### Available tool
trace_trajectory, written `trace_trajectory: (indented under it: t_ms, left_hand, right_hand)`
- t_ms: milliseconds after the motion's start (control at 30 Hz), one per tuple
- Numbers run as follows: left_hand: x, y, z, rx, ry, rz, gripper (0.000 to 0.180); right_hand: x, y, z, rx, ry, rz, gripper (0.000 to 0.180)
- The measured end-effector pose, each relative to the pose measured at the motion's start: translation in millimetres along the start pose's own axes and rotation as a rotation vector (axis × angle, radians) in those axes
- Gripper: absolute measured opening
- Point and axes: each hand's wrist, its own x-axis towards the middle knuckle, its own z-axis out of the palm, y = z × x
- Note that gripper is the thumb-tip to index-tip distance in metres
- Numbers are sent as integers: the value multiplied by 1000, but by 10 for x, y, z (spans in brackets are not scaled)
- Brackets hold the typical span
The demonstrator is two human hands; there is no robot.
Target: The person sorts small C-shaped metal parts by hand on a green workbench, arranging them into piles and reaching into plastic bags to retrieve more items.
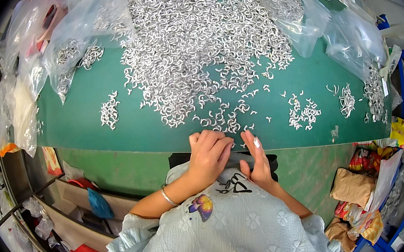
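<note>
Pale-blue textured fabric shirt (231, 241) nearest; beyond, small silvery curved metal-looking pieces (178, 53) lie heaped on the green counter (76, 126), likely light, stiff, slippery, best pinched mid-curve; right grip (258, 165) looks released, left grip (209, 156) cannot tell.

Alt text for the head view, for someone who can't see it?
A person's curled left hand and open right hand are at the near edge of a green table, before a large heap of small, curved silvery pieces. Smaller clusters lie to either side; clear plastic bags flank the heap.
</note>
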Motion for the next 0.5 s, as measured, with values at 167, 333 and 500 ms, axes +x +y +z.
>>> trace_trajectory:
  t_ms: [167, 333, 500]
  left_hand:
    - [-11, 17, 7, -20, -58, 14, 30]
    - [-6, 54, 7, -43, -113, 67, 33]
    - [8, 81, 80, -91, -117, 82, 33]
  right_hand:
    - [-49, 53, -15, -19, 123, -36, 63]
    - [-70, 11, -2, -23, 91, -22, 56]
    - [-34, 77, -30, -10, 179, -58, 52]
